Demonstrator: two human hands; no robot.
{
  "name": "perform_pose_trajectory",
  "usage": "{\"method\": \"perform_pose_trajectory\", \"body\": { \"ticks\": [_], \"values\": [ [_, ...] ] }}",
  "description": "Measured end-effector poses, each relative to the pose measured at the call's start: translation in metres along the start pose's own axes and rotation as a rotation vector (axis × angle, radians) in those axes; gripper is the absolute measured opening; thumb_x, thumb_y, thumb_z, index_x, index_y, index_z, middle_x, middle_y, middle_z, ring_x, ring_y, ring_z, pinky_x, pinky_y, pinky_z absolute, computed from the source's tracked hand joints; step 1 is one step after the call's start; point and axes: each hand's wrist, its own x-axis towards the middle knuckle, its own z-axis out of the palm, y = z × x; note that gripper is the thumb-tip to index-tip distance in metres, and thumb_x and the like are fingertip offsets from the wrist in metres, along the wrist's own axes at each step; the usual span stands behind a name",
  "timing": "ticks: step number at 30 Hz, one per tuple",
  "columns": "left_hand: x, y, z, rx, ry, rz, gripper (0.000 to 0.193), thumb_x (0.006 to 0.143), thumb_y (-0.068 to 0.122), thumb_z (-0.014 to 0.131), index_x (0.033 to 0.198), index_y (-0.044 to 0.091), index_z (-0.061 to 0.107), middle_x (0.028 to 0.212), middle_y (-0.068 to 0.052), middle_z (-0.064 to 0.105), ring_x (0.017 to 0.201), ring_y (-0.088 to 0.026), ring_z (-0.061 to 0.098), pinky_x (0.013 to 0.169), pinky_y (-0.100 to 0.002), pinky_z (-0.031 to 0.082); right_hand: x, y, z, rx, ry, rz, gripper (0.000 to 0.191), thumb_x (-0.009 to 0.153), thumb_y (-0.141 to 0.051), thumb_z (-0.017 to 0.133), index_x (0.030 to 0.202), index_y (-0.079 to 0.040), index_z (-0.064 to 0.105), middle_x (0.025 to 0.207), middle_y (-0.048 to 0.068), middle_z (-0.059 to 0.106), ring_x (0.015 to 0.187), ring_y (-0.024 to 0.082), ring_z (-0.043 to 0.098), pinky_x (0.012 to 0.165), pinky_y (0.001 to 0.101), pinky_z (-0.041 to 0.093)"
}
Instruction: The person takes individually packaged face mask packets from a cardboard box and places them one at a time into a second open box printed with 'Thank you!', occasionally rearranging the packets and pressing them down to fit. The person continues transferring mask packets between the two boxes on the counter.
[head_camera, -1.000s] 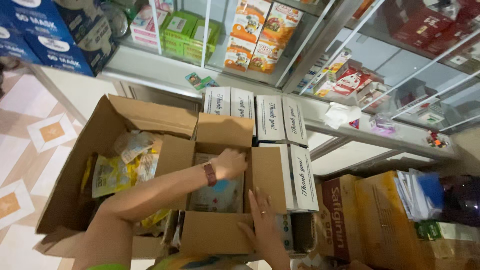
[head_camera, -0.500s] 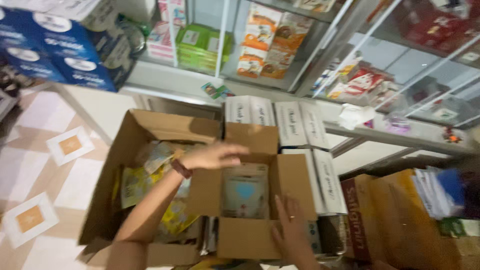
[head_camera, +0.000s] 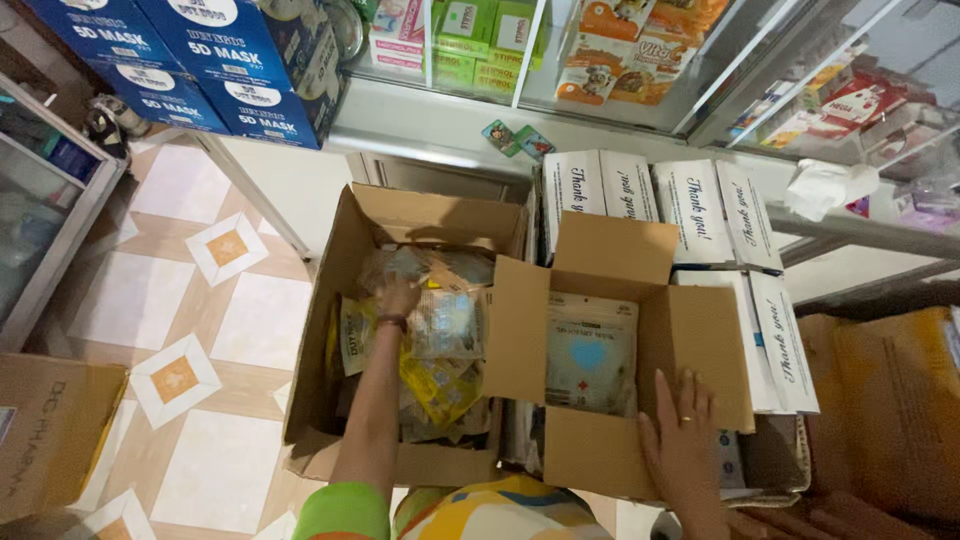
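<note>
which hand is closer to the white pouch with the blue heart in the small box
Right. The right hand rests on the small box's flap, just right of the pouch. The left hand is over in the big box, on the packets.

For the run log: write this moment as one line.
left hand: reaching into big box, on packets | right hand: flat on small box flap | small box: open, white pouch inside
</note>
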Motion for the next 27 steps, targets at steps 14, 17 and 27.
{"method": "perform_pose_trajectory", "body": {
  "ticks": [14, 17, 27],
  "values": [
    [-0.01, -0.035, -0.018, 0.33, 0.588, 0.305, 0.035, 0.092, 0.021, 0.067, 0.126, 0.01, 0.068, 0.101, -0.014, 0.077, 0.091, -0.03, 0.074, 0.102, -0.058, 0.052, 0.002, -0.017, -0.038, 0.017, -0.264, 0.16, 0.071, 0.094, -0.044, 0.056, 0.157, -0.018, 0.035, 0.163, 0.025, 0.023, 0.148, 0.05, 0.017, 0.115, 0.0572, 0.021],
    [-0.043, -0.025, -0.054, -0.114, 0.887, 0.445, 0.033, 0.095, 0.003, 0.069, 0.126, 0.01, 0.073, 0.11, -0.013, 0.077, 0.095, -0.025, 0.075, 0.091, -0.044, 0.058, 0.003, -0.017, -0.058, 0.043, -0.178, 0.058, 0.07, 0.094, -0.044, 0.06, 0.155, -0.02, 0.037, 0.164, 0.02, 0.026, 0.149, 0.048, 0.022, 0.118, 0.0552, 0.024],
    [-0.19, 0.098, -0.154, -1.053, 0.651, 0.628, 0.019, 0.107, -0.003, 0.068, 0.125, 0.003, 0.072, 0.113, -0.007, 0.072, 0.092, -0.012, 0.067, 0.078, -0.026, 0.054, 0.027, -0.012, -0.096, 0.339, -0.275, 0.231, 0.074, 0.094, -0.035, 0.062, 0.16, -0.03, 0.031, 0.17, 0.01, 0.027, 0.132, 0.036, 0.055, 0.101, 0.0448, 0.05]
  ]
}}
